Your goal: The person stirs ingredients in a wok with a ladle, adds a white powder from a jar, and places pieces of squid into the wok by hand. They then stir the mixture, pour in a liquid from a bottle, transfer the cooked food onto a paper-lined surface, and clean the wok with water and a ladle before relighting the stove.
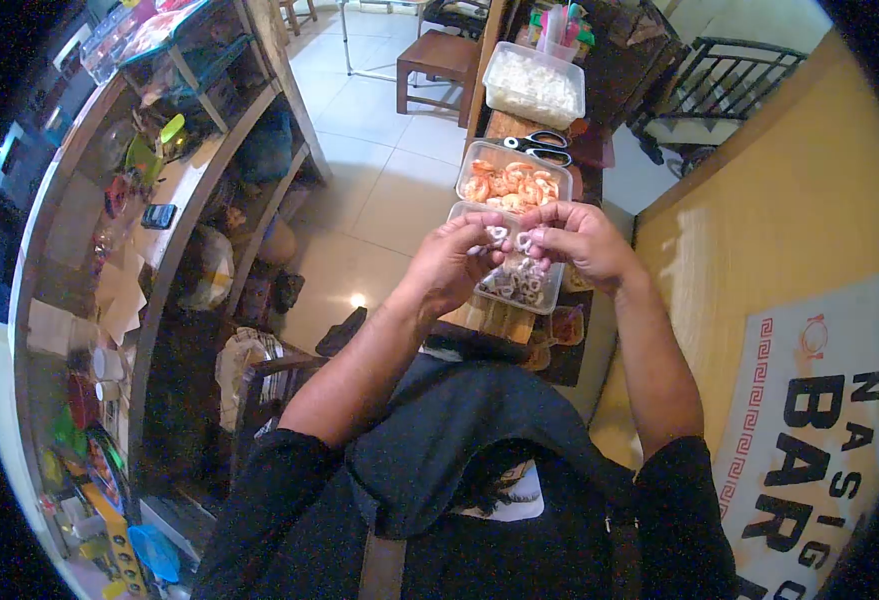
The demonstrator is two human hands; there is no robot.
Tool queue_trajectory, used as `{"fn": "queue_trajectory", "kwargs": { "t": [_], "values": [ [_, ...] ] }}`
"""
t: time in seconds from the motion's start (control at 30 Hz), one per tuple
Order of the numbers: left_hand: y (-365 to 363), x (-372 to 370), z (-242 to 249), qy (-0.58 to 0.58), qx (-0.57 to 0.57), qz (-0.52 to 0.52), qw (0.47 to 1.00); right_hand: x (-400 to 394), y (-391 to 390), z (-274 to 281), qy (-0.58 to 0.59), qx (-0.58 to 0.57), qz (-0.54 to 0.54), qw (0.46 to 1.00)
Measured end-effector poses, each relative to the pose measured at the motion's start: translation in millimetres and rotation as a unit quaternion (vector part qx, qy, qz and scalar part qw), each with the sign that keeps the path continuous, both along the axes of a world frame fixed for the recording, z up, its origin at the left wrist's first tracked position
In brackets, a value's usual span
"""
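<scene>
My left hand [447, 262] pinches a small whitish-purple squid ring [496, 236] between thumb and fingers. Just beside it, my right hand [587, 246] pinches another squid ring [525, 242]. Both hands are close together above a clear plastic container [554, 297] with cut squid pieces [519, 283] in it; my fingers cover part of its far side. Directly beyond stands a second clear container [466, 162] of orange cooked shrimp [509, 182].
Black-handled scissors [537, 147] lie past the shrimp, before a tub of white rice [531, 84]. These stand on a narrow wooden counter [489, 318]. A yellow wall with a lettered banner [759, 400] rises at right. Cluttered shelves [199, 190] and a phone [159, 216] are at left.
</scene>
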State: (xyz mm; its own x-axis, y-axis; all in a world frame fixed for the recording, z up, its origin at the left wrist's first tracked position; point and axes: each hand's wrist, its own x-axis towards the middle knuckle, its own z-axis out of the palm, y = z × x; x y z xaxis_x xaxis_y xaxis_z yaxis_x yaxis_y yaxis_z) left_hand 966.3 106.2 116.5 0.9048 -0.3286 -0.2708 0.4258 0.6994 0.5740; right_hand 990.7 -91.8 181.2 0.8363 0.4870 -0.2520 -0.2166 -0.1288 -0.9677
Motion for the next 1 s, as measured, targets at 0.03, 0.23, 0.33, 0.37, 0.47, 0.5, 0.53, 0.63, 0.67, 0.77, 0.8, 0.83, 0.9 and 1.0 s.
{"fn": "queue_trajectory", "kwargs": {
  "t": [0.03, 0.23, 0.33, 0.37, 0.47, 0.5, 0.53, 0.63, 0.67, 0.77, 0.8, 0.83, 0.9, 1.0],
  "values": [
    [1, 1, 0, -0.008, -0.01, 0.0, 1.0, 0, 0, 1, 0.003, 0.003, 0.001, 1.0],
    [3, 5, 5, -0.015, -0.052, -0.006, 0.999, 4, 2, 0, -0.02, -0.003, -0.015, 1.0],
    [6, 8, 2, -0.005, -0.044, 0.005, 0.999, 11, 0, -4, -0.039, -0.024, -0.022, 0.999],
    [8, 10, 0, -0.004, -0.036, 0.014, 0.999, 13, 0, -7, -0.051, -0.043, -0.024, 0.998],
    [19, 13, 10, 0.012, -0.006, 0.03, 0.999, 12, 1, -2, -0.119, -0.118, -0.02, 0.986],
    [21, 15, 7, 0.011, -0.006, 0.044, 0.999, 12, 0, -4, -0.134, -0.148, -0.023, 0.98],
    [23, 17, 5, 0.015, -0.004, 0.042, 0.999, 13, 0, -6, -0.13, -0.148, -0.025, 0.98],
    [30, 21, -2, -0.004, -0.007, 0.035, 0.999, 15, 1, -10, -0.22, -0.219, 0.028, 0.95],
    [33, 21, -2, -0.001, -0.007, 0.033, 0.999, 16, 3, -11, -0.228, -0.234, 0.047, 0.944],
    [47, 13, 6, -0.002, 0.003, 0.039, 0.999, 18, 8, -10, -0.261, -0.291, 0.084, 0.916],
    [55, 9, 6, 0.0, 0.003, 0.038, 0.999, 18, 9, -10, -0.289, -0.332, 0.101, 0.892],
    [65, 4, 5, -0.006, -0.013, 0.047, 0.999, 19, 11, -12, -0.286, -0.332, 0.101, 0.893],
    [85, -5, 0, -0.015, -0.021, 0.06, 0.998, 21, 12, -17, -0.28, -0.342, 0.127, 0.888],
    [109, -19, -9, 0.025, -0.033, 0.076, 0.996, 24, 13, -22, -0.284, -0.341, 0.134, 0.886]
  ]
}}
